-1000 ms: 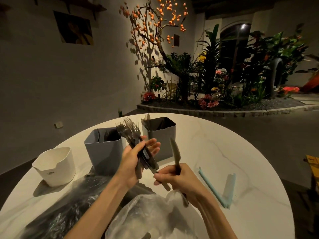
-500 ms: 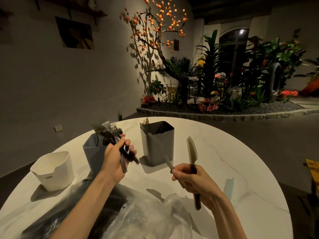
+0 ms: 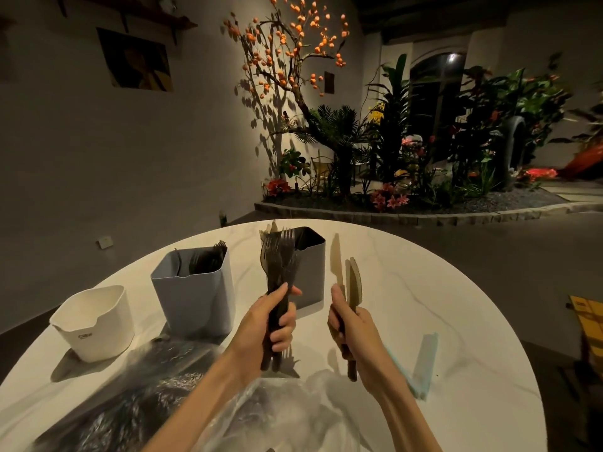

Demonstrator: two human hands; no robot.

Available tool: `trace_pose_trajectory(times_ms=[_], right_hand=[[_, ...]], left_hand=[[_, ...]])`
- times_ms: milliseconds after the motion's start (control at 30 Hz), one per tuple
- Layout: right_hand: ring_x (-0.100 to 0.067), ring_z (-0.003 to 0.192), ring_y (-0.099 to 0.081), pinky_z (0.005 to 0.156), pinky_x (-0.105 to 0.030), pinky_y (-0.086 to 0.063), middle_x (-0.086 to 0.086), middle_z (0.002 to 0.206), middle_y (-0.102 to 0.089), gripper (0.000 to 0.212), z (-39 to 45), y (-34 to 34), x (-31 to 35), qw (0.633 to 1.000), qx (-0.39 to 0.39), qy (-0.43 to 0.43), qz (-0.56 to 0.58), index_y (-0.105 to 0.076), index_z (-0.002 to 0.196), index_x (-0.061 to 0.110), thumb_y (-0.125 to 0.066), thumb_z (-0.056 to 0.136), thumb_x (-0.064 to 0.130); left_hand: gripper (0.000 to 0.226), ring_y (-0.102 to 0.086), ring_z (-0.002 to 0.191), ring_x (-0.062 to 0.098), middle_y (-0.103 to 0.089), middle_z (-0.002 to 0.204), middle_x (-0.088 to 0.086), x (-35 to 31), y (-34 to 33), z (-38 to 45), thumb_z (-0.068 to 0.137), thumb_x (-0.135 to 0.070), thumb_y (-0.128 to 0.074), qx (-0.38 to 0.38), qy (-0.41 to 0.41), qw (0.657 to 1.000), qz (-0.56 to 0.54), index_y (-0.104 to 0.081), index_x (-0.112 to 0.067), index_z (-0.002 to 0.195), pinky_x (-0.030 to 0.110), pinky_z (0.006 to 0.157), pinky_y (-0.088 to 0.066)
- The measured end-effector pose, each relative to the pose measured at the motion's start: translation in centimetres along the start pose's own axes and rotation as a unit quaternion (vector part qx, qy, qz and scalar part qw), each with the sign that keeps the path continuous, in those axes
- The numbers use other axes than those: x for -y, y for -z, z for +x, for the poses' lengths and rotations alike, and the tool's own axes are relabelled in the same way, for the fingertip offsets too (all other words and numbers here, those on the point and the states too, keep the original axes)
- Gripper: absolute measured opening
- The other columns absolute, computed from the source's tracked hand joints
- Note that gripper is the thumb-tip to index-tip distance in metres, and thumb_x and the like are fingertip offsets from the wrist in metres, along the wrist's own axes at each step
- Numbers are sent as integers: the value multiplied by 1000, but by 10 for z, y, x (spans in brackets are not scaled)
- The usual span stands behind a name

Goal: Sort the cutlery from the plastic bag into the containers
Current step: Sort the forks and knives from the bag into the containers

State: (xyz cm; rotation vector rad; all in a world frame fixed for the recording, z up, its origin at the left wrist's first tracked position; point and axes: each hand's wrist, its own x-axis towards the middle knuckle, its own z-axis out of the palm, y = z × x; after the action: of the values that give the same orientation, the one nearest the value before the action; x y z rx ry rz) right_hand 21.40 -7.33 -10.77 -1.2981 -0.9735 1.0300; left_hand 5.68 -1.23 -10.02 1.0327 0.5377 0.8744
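Observation:
My left hand (image 3: 267,321) grips a bundle of dark plastic forks (image 3: 279,256) upright, tines up, in front of the grey container (image 3: 310,272). My right hand (image 3: 350,324) holds a few translucent brown knives (image 3: 349,278) upright, just right of that container. A blue-grey container (image 3: 192,295) to the left has dark cutlery standing in it. A white container (image 3: 93,324) stands further left. The clear plastic bag (image 3: 287,415) lies crumpled on the table under my forearms.
The round white marble table (image 3: 456,305) carries a pale blue folded strip (image 3: 421,363) to the right of my right hand. Dark crinkled plastic (image 3: 114,402) lies at the near left. A planted garden bed and a wall stand beyond the table.
My left hand swung the forks from over the blue-grey container rightwards to in front of the grey one and turned them upright. My right hand rose slightly with the knives.

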Motion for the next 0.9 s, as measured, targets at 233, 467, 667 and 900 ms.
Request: trace_pose_trajectory(times_ms=[233,467,667,900], right_hand=[[-9,50,-49,48,-19,-40,1,66,-55,34,2,-2,-5,996,-11,79,46,-68,108,19,-45,103,44],[-8,43,-34,44,-19,-33,4,49,-41,34,1,-1,-5,992,-44,72,90,-67,118,28,-72,88,42],[-8,43,-36,45,-20,-33,2,50,-41,28,1,-2,-5,993,-47,74,84,-76,97,25,-69,86,49],[-10,41,-34,44,-20,-32,-2,49,-37,56,27,-12,15,995,-30,91,35,-43,55,15,-57,96,50]], left_hand=[[42,-42,49,14,-55,71,6,18,-4,-1,98,-37,-54,-34,-11,995,91,-50,-5,124,24,49,-40],[32,-29,45,10,-40,63,5,25,-4,-1,94,-38,-55,17,20,999,41,-65,-9,104,20,41,-27],[32,-30,50,11,-36,57,3,29,-6,-3,76,-34,-73,10,-38,992,116,-52,-13,63,23,49,-32],[48,-36,42,13,-41,46,3,15,-2,22,90,-23,-72,-126,-139,948,255,-44,-14,52,27,47,-38]])
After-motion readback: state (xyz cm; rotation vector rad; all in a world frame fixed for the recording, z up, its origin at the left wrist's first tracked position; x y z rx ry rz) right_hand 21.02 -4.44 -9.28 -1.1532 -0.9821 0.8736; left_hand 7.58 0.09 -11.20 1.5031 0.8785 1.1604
